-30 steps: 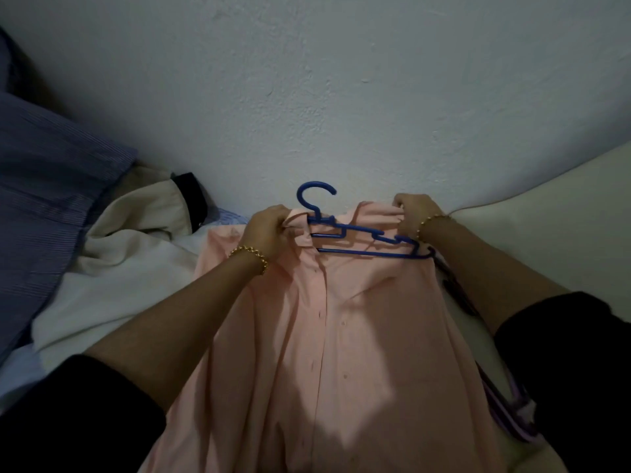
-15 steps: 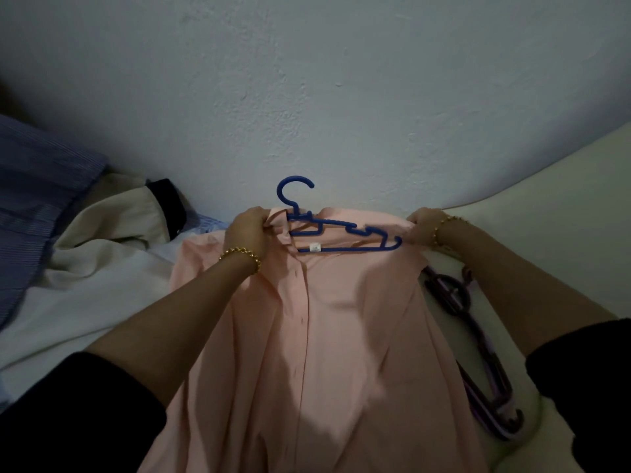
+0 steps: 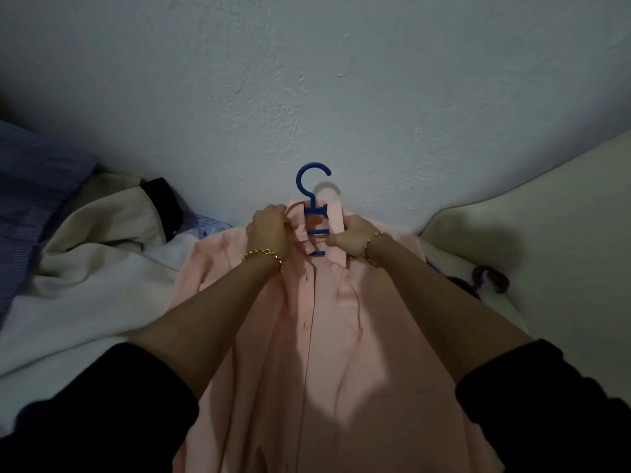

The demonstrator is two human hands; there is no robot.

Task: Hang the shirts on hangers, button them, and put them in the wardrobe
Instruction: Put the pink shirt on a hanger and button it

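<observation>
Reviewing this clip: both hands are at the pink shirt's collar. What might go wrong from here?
1. The left hand and right hand bunch the collar round the neck of the blue hanger; buttoning it like this may leave the pink shirt crooked.
2. The purple hanger lies just beyond the right forearm, near the shirt, and might snag when the shirt is lifted.

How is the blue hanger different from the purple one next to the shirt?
The blue hanger is bright; the purple hanger is dark. The blue hanger sits inside the pink shirt with its hook poking out; the purple hanger lies bare on the bed, partly hidden by an arm. The left hand and right hand grip the shirt's collar beside the blue hanger; no hand holds the purple hanger. Both have hooks.
</observation>
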